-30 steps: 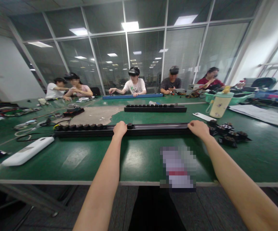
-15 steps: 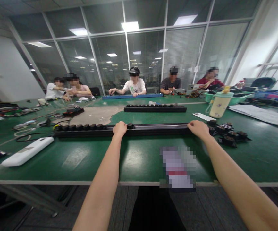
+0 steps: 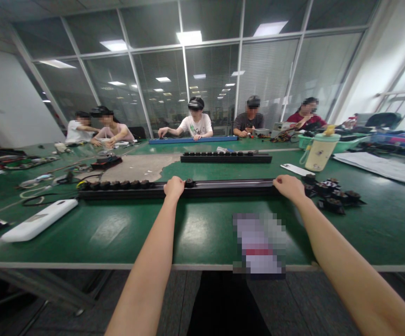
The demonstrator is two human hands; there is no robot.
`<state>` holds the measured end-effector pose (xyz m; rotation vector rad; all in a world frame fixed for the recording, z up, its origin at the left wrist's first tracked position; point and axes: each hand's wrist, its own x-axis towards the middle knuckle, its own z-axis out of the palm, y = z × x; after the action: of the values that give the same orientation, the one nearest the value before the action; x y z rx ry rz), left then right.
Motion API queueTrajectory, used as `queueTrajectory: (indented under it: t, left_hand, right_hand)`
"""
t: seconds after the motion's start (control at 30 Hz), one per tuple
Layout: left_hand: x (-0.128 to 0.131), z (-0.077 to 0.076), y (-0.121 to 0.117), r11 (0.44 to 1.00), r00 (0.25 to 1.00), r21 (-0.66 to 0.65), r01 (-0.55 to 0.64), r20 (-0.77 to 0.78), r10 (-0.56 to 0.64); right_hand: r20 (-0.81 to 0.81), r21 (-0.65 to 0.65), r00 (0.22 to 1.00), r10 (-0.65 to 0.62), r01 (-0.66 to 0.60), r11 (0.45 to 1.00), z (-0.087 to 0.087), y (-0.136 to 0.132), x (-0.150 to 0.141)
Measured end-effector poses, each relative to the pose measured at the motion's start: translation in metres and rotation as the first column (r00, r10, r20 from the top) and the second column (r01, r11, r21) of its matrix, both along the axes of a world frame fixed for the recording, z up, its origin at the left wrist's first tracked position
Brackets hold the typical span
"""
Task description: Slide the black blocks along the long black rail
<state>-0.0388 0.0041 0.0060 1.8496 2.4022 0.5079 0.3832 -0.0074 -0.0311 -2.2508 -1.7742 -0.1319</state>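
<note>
A long black rail (image 3: 230, 187) lies crosswise on the table before me. Several small black modules (image 3: 120, 185) are lined up along its left part, and one single black module (image 3: 189, 183) sits near its middle. Just left of that single module, my left hand (image 3: 174, 187) is closed over the rail, its fingertips hidden. At the rail's right end my right hand (image 3: 289, 187) is closed, thumb and fingers pinching the end. A heap of loose black modules (image 3: 335, 193) lies beside my right hand.
Behind stands a second, shorter black rail (image 3: 226, 158) with modules. A cup (image 3: 320, 151), a white phone (image 3: 296, 170) and paper (image 3: 384, 167) are to the right. A white long case (image 3: 41, 221) lies left; a blurred-out object (image 3: 258, 245) is at the front edge. Several people sit opposite.
Both of my hands and the rail stay where they were. At the far left, two people across the table have shifted their arms, one reaching lower toward the tabletop.
</note>
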Motion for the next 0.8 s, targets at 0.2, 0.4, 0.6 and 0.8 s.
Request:
queueTrajectory:
  t: [0.2, 0.4, 0.6, 0.8]
  left_hand:
    - [0.0010, -0.0007, -0.0002, 1.000, 1.000, 0.007, -0.002, 0.002, 0.002]
    - [0.0029, -0.0027, 0.0003, 1.000, 1.000, 0.019, -0.007, -0.004, 0.007]
    - [0.0040, -0.0020, -0.0005, 1.000, 1.000, 0.013, -0.018, 0.005, 0.018]
    - [0.0057, -0.0024, 0.0007, 1.000, 1.000, 0.017, -0.019, 0.001, 0.019]
  right_hand:
    - [-0.015, -0.001, 1.000, 0.005, -0.005, 1.000, -0.0013, 0.0020, 0.0018]
    - [-0.021, -0.002, 1.000, 0.000, -0.001, 1.000, -0.0019, 0.0032, 0.0027]
    - [-0.011, -0.002, 1.000, 0.009, -0.009, 1.000, -0.0009, 0.0019, 0.0016]
    - [-0.011, -0.005, 1.000, 0.008, -0.008, 1.000, -0.0009, 0.0020, 0.0020]
